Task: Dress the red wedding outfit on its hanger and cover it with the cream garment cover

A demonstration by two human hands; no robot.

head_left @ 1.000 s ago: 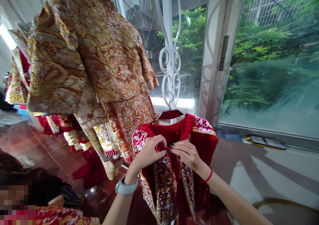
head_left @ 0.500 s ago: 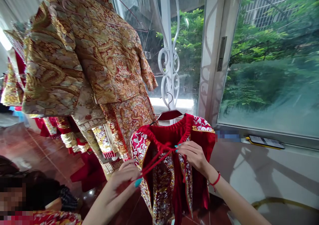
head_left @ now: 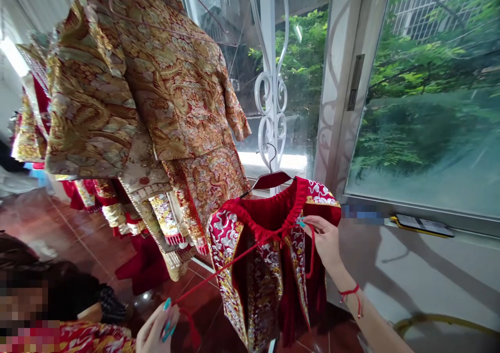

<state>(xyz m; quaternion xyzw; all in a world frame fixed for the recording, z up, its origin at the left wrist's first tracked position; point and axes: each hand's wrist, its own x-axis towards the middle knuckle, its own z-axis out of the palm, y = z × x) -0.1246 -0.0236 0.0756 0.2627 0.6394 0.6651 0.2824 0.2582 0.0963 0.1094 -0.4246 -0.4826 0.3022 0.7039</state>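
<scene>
A red velvet garment (head_left: 255, 269) with silver and gold embroidered panels hangs from a dark hanger (head_left: 271, 180). Its top edge is gathered, and a thin red drawstring (head_left: 222, 268) stretches tight from there toward the lower left. My left hand (head_left: 158, 328) is closed on that end of the drawstring, well away from the garment, with a loose tail dangling beside it. At the gathered edge on the right, my right hand (head_left: 323, 238) pinches the other part of the cord, whose loose end drops in a loop below.
Gold brocade jackets (head_left: 183, 82) hang at the left, above several fringed garments. A white scrolled metal post (head_left: 269, 98) stands behind the hanger, beside a window (head_left: 429, 124). A phone (head_left: 425, 225) lies on the sill. Another person (head_left: 58, 290) is at lower left.
My left hand has drawn down and left, pulling the drawstring out straight. My right hand has shifted slightly right along the gathered edge. The view has turned a little.
</scene>
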